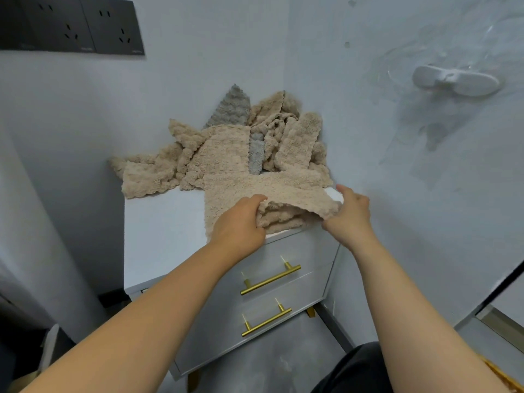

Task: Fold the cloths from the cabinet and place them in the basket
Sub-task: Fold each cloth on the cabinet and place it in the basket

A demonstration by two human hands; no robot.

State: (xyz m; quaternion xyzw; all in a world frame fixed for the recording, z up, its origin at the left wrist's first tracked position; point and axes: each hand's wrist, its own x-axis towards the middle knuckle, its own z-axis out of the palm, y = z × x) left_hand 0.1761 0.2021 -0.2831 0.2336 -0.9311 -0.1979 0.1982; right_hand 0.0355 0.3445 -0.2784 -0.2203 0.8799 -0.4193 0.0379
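A beige fluffy cloth (266, 191) lies on the front right of the white cabinet top (161, 231), its near edge lifted and doubled over. My left hand (241, 222) grips the folded near-left edge, fingers curled into the fabric. At the cloth's near-right corner, my right hand (350, 209) pinches the raised edge. Behind it a heap of beige cloths (224, 154) with a grey cloth (234, 107) among them is piled in the wall corner. No basket is in view.
The cabinet has two drawers with gold bar handles (270, 279) (266, 321). Walls close in behind and to the right, where a white wall hook (455, 80) sticks out. Black wall sockets (71, 24) sit at the upper left.
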